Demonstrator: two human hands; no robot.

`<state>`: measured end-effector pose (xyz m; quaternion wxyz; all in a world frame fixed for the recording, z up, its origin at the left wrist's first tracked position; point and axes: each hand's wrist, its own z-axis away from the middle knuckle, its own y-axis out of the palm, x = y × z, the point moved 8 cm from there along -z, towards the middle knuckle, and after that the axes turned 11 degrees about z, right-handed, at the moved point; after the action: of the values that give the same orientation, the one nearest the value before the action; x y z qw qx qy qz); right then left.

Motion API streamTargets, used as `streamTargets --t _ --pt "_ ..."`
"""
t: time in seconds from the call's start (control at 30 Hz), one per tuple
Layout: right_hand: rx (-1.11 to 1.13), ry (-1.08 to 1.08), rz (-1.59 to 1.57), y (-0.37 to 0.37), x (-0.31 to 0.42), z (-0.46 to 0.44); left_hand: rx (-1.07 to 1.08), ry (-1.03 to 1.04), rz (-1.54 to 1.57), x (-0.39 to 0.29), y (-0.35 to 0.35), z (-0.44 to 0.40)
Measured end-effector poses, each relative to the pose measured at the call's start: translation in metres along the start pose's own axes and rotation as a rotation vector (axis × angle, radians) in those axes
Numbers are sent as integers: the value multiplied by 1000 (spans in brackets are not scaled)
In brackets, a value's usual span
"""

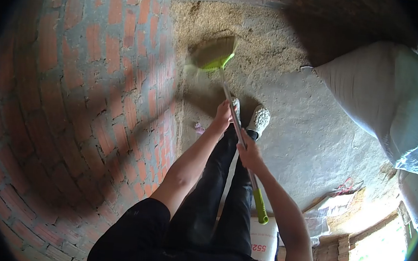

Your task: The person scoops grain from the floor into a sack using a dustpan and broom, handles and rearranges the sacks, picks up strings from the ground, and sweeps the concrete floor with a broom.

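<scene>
Both my hands are wrapped round the long metal handle of a broom (218, 62) with a lime-green head and a green end grip. My left hand (225, 113) holds the pole lower down, nearer the broom head. Higher up, closer to the green grip, my right hand (249, 152) is closed on the same pole. The bristles look blurred and rest over scattered tan husks or grain (260, 41) on the concrete floor. The broom head lies beyond my shoes (259, 120), close to the brick wall.
A brick wall (89, 96) rises along the left. Large white sacks (376, 89) stand at the right. Behind my legs is a white bag with red print (264, 238). Plastic sheeting (328, 211) lies at the lower right, near a bright opening. A small purple scrap (199, 128) lies by the wall.
</scene>
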<state>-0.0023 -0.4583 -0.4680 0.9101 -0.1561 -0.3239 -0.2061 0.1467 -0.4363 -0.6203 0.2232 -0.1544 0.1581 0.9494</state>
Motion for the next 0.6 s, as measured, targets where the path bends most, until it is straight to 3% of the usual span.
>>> streamTargets --t 0.1,0.17,0.2,0.33,0.43,0.5,0.53,0.6 --pt "-67 20 14 -20 2 6 -56 50 -21 3 17 -12" --pt "-61 83 11 -24 8 24 43 65 -165 4 27 -4" --pt "2 199 -2 -19 6 37 59 39 -115 2 36 14" --pt "-60 192 -19 -14 26 88 116 108 -206 -4 50 70" --pt "-260 -103 19 -14 44 97 40 158 -192 -7 25 95" --pt "6 -1 -39 3 49 90 -182 262 -78 -15 -16 102" --pt "119 92 -18 10 47 79 -181 261 -84 -21 -27 98" --pt "164 115 -5 19 41 46 -248 78 -127 -19 -54 79"
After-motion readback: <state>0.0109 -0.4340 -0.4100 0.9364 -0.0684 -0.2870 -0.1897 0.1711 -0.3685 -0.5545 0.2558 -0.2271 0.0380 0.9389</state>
